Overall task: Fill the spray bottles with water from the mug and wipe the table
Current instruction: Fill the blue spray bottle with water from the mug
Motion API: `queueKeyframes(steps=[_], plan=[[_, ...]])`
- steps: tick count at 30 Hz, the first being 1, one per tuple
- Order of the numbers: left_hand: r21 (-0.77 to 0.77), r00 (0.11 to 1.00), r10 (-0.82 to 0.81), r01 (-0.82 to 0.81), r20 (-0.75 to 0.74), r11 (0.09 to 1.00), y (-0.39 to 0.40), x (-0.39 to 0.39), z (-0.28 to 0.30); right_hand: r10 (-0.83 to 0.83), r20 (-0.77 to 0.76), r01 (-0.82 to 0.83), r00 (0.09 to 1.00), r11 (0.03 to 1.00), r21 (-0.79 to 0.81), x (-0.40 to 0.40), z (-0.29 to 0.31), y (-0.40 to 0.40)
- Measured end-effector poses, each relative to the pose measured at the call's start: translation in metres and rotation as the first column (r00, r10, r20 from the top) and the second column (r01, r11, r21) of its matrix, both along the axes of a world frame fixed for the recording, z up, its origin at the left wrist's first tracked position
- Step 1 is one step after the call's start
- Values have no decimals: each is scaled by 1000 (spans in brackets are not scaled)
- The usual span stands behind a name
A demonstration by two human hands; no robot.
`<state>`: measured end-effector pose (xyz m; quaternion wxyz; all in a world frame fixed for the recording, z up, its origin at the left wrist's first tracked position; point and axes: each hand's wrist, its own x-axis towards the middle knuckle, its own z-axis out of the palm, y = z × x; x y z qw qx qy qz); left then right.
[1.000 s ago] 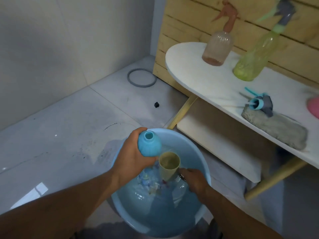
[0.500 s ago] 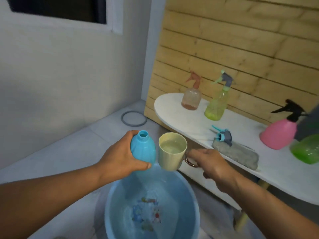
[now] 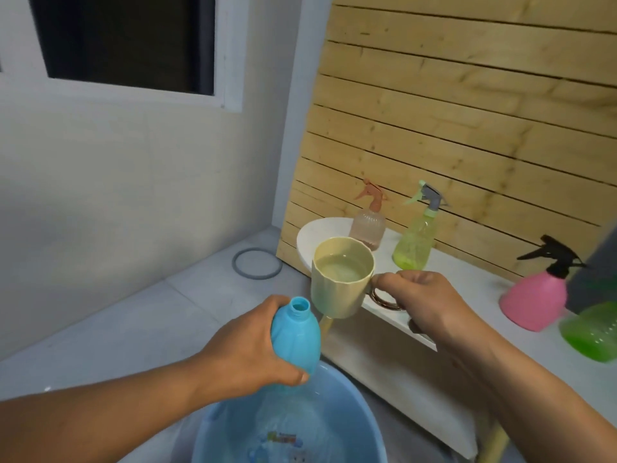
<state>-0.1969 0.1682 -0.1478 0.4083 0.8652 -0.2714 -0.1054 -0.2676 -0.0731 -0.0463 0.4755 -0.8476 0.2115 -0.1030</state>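
Note:
My left hand (image 3: 247,349) grips an uncapped blue spray bottle (image 3: 295,335), tilted with its open neck up. My right hand (image 3: 424,305) holds a cream mug (image 3: 340,279) by its handle, upright and nearly full of water, just above and right of the bottle's neck. Both are held over a blue basin (image 3: 364,426) with water in it. On the white table (image 3: 521,349) stand a peach spray bottle (image 3: 369,222), a yellow-green spray bottle (image 3: 415,235), a pink spray bottle (image 3: 537,295) with a black head, and a green bottle (image 3: 591,332).
A wooden slat wall (image 3: 467,128) backs the table. A grey ring (image 3: 257,264) lies on the tiled floor by the corner. A lower shelf (image 3: 400,389) sits under the tabletop. A dark window (image 3: 123,38) is at upper left.
Both hands rose from the basin; the mug came out of the water filled and now sits higher than the bottle's neck. The view tilted upward.

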Motion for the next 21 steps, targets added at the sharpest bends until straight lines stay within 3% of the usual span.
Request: queueKeyframes(steps=[13,21], plan=[[59,999,3,-5,40,998,-8,10,-12,-21,94,20,995,1000,6,8,-9,-8],[104,999,-35,31,39,994,-8,16,-21,-14,60,20,998,994,-108,9,-15,-3]])
